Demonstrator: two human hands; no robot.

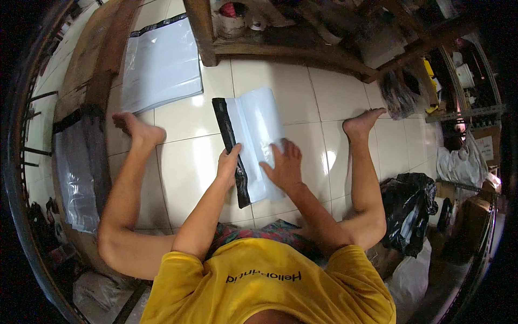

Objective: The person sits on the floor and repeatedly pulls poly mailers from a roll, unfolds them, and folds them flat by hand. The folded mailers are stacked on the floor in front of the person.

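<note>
A white plastic mailing bag (253, 121) with a black strip along its left edge is between my legs, above the tiled floor. It looks folded or curled over along its length; whether it is one bag or several, I cannot tell. My left hand (229, 166) grips the black strip, thumb on top and fingers underneath. Over the bag's right side lies my right hand (286, 166), its fingers spread and slightly blurred. Beyond my left foot, a flat stack of similar white mailing bags (164, 65) rests on the floor, black strips at the far end.
A wooden frame (291, 51) with odds and ends stands ahead. Grey plastic bags (78, 173) lie on a wooden board at my left. A black plastic bag (410, 208) sits beside my right knee, with a white plastic bag (461, 164) and metal shelving (469, 113) farther right.
</note>
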